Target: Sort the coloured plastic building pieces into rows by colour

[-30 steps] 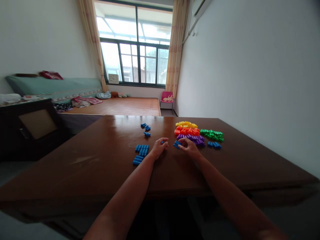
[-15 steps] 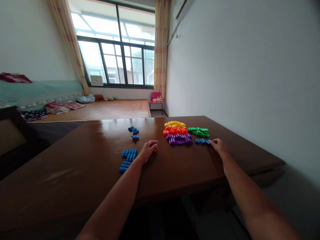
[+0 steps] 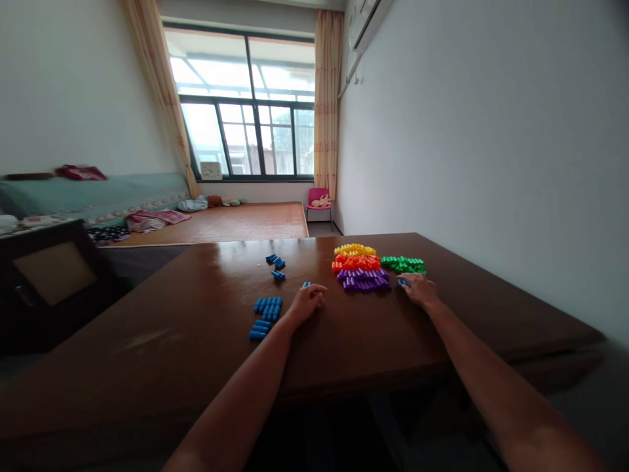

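Note:
Small blue tube-shaped pieces lie on the brown table [image 3: 206,341]. My left hand [image 3: 307,304] is at mid-table with its fingers curled. A bit of blue piece [image 3: 306,284] shows at its far side, the rest hidden by the hand. My right hand [image 3: 419,288] reaches over a short row of blue pieces [image 3: 403,282] and mostly covers it, thumb and fingers around its sides. Beside it are rows of purple pieces [image 3: 364,280], orange pieces [image 3: 356,263], yellow pieces [image 3: 354,250] and green pieces [image 3: 403,264].
Left of my left hand lie a block of blue pieces [image 3: 268,307] and another small group [image 3: 260,329]. Farther back are a few loose blue pieces [image 3: 276,261]. A wall stands along the right; a dark cabinet [image 3: 49,269] and a bed [image 3: 246,219] lie beyond the table.
My right hand has shifted from the right end of the blue row to over it. A blue piece now shows at my left hand. The view has tilted up and turned left.

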Demonstrator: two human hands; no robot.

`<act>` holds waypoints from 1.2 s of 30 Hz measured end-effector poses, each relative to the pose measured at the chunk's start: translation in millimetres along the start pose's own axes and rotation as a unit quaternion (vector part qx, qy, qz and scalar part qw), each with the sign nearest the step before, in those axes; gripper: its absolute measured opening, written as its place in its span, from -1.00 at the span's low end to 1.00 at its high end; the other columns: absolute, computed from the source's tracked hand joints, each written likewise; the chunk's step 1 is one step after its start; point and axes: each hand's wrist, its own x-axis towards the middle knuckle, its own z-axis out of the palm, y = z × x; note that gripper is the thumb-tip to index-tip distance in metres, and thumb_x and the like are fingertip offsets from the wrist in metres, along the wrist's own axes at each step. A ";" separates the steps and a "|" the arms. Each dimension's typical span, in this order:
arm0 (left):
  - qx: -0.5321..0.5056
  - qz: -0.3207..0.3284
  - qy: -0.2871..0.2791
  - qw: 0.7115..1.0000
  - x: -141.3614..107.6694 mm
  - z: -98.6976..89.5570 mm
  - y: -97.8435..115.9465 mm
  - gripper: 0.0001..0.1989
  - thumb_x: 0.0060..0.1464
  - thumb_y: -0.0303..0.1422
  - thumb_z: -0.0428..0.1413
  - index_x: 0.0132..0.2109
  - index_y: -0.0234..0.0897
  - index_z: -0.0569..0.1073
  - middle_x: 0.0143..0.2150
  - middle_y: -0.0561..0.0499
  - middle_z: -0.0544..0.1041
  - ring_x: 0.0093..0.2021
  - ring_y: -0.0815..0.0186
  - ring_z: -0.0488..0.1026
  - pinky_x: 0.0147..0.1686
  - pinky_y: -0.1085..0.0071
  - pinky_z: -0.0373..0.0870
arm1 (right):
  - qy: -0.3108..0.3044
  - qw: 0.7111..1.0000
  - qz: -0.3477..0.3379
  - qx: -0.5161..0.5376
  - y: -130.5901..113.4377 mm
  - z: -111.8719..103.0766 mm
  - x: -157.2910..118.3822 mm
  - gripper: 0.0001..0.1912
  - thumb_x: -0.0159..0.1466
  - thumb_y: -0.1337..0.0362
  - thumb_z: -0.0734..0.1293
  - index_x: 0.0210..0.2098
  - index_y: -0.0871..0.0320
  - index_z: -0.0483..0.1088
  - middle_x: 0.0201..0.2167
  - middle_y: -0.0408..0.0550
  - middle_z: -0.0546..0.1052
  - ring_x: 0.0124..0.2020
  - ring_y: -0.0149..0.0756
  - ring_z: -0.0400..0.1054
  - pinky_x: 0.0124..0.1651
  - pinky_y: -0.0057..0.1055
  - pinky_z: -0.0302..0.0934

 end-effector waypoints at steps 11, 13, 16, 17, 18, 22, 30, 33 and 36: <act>0.231 0.084 0.121 0.962 51.2 -34.5 27.7 -0.71 0.03 -0.52 0.03 -0.18 -0.27 0.60 -0.14 -0.09 0.56 -0.12 0.20 0.47 0.00 0.28 0.36 | -0.068 0.940 -0.279 0.187 -244.3 13.7 4.2 -0.65 0.34 0.23 0.18 0.07 0.10 0.40 0.07 0.05 0.47 0.10 -0.10 0.27 0.12 -0.14 0.18; 0.308 0.062 0.132 0.940 54.4 -66.1 17.7 -0.70 0.04 -0.52 0.03 -0.14 -0.27 0.59 -0.10 -0.11 0.55 -0.04 0.16 0.45 0.08 0.25 0.32 | -0.098 0.938 -0.266 0.201 -267.8 35.4 -0.5 -0.64 0.34 0.20 0.20 0.08 0.10 0.38 0.11 0.07 0.44 0.13 -0.11 0.24 0.10 -0.14 0.20; 0.412 0.022 0.115 0.903 53.9 -120.8 -1.9 -0.73 0.08 -0.43 0.06 -0.11 -0.25 0.57 -0.06 -0.11 0.54 0.07 0.11 0.38 0.17 0.21 0.23 | -0.114 0.938 -0.241 0.221 -279.1 61.2 -5.9 -0.61 0.35 0.16 0.19 0.13 0.08 0.34 0.15 0.07 0.41 0.18 -0.12 0.19 0.11 -0.12 0.20; 0.437 0.006 0.112 0.892 54.2 -138.3 -8.6 -0.73 0.09 -0.40 0.06 -0.08 -0.26 0.57 -0.02 -0.13 0.53 0.09 0.10 0.37 0.18 0.20 0.21 | -0.114 0.940 -0.235 0.220 -279.0 66.2 -7.0 -0.59 0.35 0.14 0.19 0.15 0.07 0.32 0.17 0.07 0.39 0.20 -0.10 0.17 0.12 -0.09 0.20; 0.456 -0.013 0.109 0.883 55.3 -154.3 -15.1 -0.71 0.10 -0.36 0.07 -0.06 -0.26 0.55 0.01 -0.14 0.52 0.11 0.09 0.36 0.19 0.20 0.20 | -0.114 0.943 -0.229 0.214 -278.0 69.3 -7.7 -0.58 0.35 0.13 0.19 0.17 0.05 0.31 0.19 0.07 0.37 0.22 -0.07 0.14 0.12 -0.05 0.19; 0.491 -0.102 0.107 0.858 73.9 -196.7 -40.3 -0.63 0.15 -0.24 0.03 0.03 -0.31 0.49 0.12 -0.21 0.47 0.21 0.04 0.29 0.22 0.17 0.13 | -0.138 0.945 -0.237 0.181 -269.6 69.8 -6.4 -0.61 0.34 0.14 0.20 0.13 0.01 0.35 0.23 0.03 0.33 0.21 0.01 0.13 0.11 0.04 0.17; 0.448 -0.114 0.057 0.885 142.4 -192.4 -76.2 -0.47 0.08 -0.08 0.07 0.12 -0.27 0.41 0.22 -0.21 0.40 0.29 0.02 0.21 0.22 0.18 0.10 | -0.137 0.916 -0.310 0.215 -254.9 68.0 2.7 -0.68 0.37 0.25 0.16 0.04 -0.08 0.42 0.17 -0.10 0.41 0.16 -0.16 0.21 0.15 -0.12 0.16; 0.419 -0.096 0.035 0.902 155.2 -178.6 -80.3 -0.52 0.07 -0.06 0.08 0.06 -0.21 0.46 0.17 -0.14 0.45 0.29 0.06 0.21 0.23 0.19 0.08 | -0.143 0.915 -0.310 0.215 -253.6 67.7 3.2 -0.67 0.37 0.25 0.15 0.04 -0.09 0.41 0.18 -0.10 0.40 0.16 -0.15 0.21 0.14 -0.10 0.17; 0.368 -0.049 -0.025 0.928 151.6 -164.7 -76.5 -0.66 0.07 -0.08 0.10 -0.12 -0.16 0.56 0.04 -0.05 0.55 0.23 0.16 0.29 0.20 0.31 0.15 | -0.148 0.915 -0.305 0.218 -253.4 67.3 2.8 -0.66 0.39 0.26 0.12 0.03 -0.09 0.42 0.18 -0.12 0.39 0.16 -0.16 0.21 0.14 -0.11 0.17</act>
